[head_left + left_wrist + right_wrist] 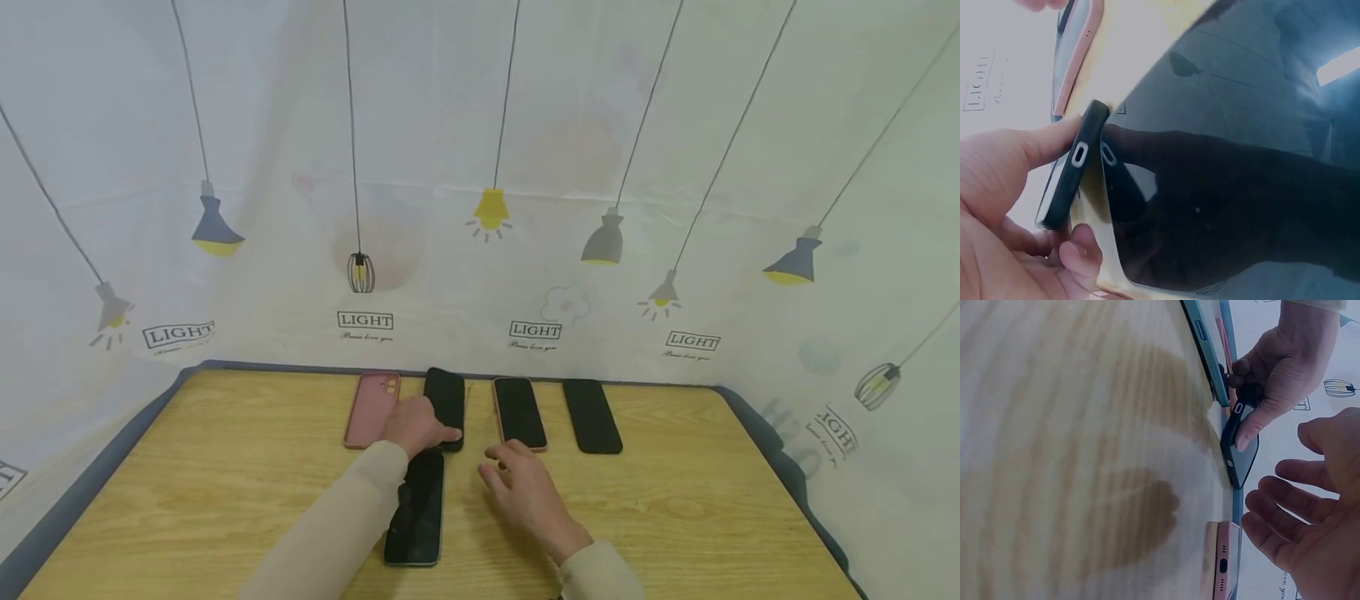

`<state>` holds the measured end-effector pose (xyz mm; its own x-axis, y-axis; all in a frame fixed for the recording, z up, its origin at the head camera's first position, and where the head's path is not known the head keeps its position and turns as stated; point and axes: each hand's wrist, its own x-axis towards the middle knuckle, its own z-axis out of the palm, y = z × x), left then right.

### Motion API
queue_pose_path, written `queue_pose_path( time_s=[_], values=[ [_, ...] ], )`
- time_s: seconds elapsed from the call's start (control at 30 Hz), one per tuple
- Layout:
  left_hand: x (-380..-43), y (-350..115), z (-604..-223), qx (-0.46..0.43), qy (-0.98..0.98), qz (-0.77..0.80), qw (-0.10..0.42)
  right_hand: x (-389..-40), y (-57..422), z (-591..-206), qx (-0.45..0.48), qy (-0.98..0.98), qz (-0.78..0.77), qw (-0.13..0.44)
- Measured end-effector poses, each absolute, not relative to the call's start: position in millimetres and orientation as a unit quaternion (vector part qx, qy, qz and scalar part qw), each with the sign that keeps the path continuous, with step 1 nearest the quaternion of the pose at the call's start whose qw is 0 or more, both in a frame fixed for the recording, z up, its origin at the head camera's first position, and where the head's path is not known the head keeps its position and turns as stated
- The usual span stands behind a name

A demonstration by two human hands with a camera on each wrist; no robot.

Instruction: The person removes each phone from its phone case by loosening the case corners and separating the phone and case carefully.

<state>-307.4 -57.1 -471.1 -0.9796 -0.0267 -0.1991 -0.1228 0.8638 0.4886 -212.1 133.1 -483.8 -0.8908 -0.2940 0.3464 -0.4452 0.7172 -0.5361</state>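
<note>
My left hand (416,427) reaches to the back row and grips a black-edged phone (446,398) at its near end. In the left wrist view the thumb lies along one side of this phone (1075,165), the fingers at the other, and its charging port faces the camera. Just in front lies another dark-screened phone (418,512), partly covered by the left forearm. My right hand (528,496), fingers spread and loosely bent, is above the table near a pink-edged phone (520,412). Nothing is in it in the right wrist view.
A pink phone case (367,412) with camera holes lies left of the gripped phone. Another black phone (592,417) lies at the right end of the row. Behind the wooden table (675,500) hangs a white cloth (450,125) printed with lamps.
</note>
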Motion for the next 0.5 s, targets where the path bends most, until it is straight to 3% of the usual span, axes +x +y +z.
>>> queue_pose_path(
  time_s=[0.13, 0.37, 0.5],
  values=[
    [-310.2, -58.5, -468.9, -0.031, 0.953, 0.293, 0.076, -214.8, 134.0, -479.7, 0.201, -0.919, 0.315, 0.122],
    [-311.5, -65.7, -458.8, -0.003, 0.938, 0.333, 0.097, -220.5, 135.9, -469.6, 0.209, -0.915, 0.305, 0.161],
    [-304.2, -68.4, -453.6, -0.007, 0.934, 0.346, 0.091, -220.7, 135.2, -467.7, 0.211, -0.913, 0.312, 0.155]
  ],
)
